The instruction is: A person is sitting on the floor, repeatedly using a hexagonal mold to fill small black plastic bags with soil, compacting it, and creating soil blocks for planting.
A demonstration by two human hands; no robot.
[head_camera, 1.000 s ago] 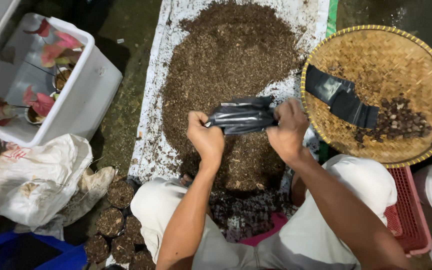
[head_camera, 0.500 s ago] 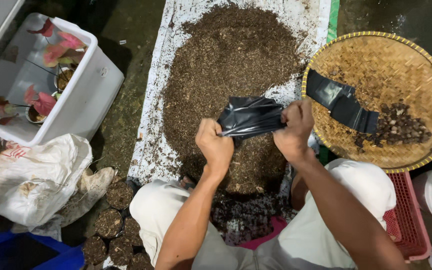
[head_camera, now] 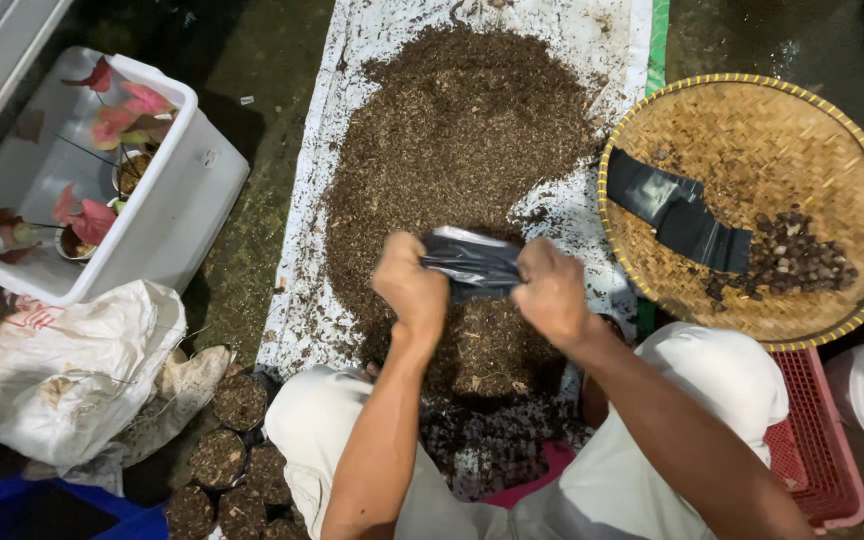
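Now left hand [head_camera: 412,288], right hand [head_camera: 550,292]: grip closed on black plastic bag [head_camera: 472,264], above soil heap [head_camera: 452,150].

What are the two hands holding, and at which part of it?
Both hold one small black plastic bag: the left hand grips its left end, the right hand its right end, above the heap of soil mix.

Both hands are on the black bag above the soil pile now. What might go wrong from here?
1. The black bag is thin and crumpled between the left hand and right hand; pulling it apart hard might tear it.
2. It is held over the soil pile, but the white sheet is narrow, so soil could spill onto the wet ground.
3. Filled bags sit close by the left knee and might get knocked over.
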